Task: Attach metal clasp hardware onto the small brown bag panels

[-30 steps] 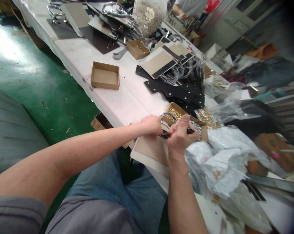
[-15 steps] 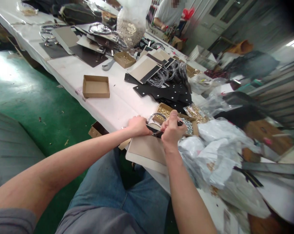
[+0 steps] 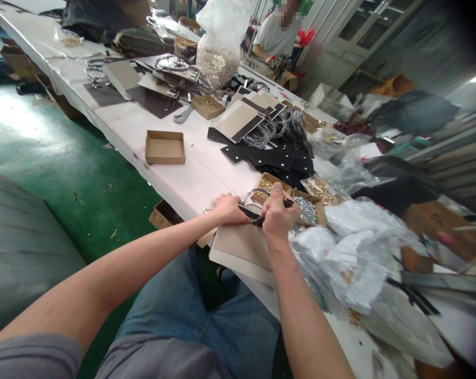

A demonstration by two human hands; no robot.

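Note:
My left hand (image 3: 226,208) is closed in a fist on the edge of a tan board (image 3: 243,246) that lies at the near edge of the white table (image 3: 190,173). Its fingers grip a black strap piece (image 3: 250,215) on that board. My right hand (image 3: 277,216) is closed too, thumb up, gripping a thin dark tool (image 3: 288,202) and pressing it down onto the same black piece. A silver curved handle (image 3: 257,191) shows just behind the hands. Small boxes of gold studs (image 3: 270,185) and silver studs (image 3: 306,208) sit right beyond them.
An empty cardboard box (image 3: 164,147) stands further along the table. Black punched strips (image 3: 277,155), stacked tan boards (image 3: 238,120) and a bag of pale pieces (image 3: 216,63) lie beyond. Crumpled white plastic bags (image 3: 352,258) crowd the right. Another person (image 3: 275,34) sits at the far end. Green floor (image 3: 64,158) lies left.
The view has tilted up and shifted slightly. Both hands stay clenched together on the black piece and tool at the board; the grip is the same.

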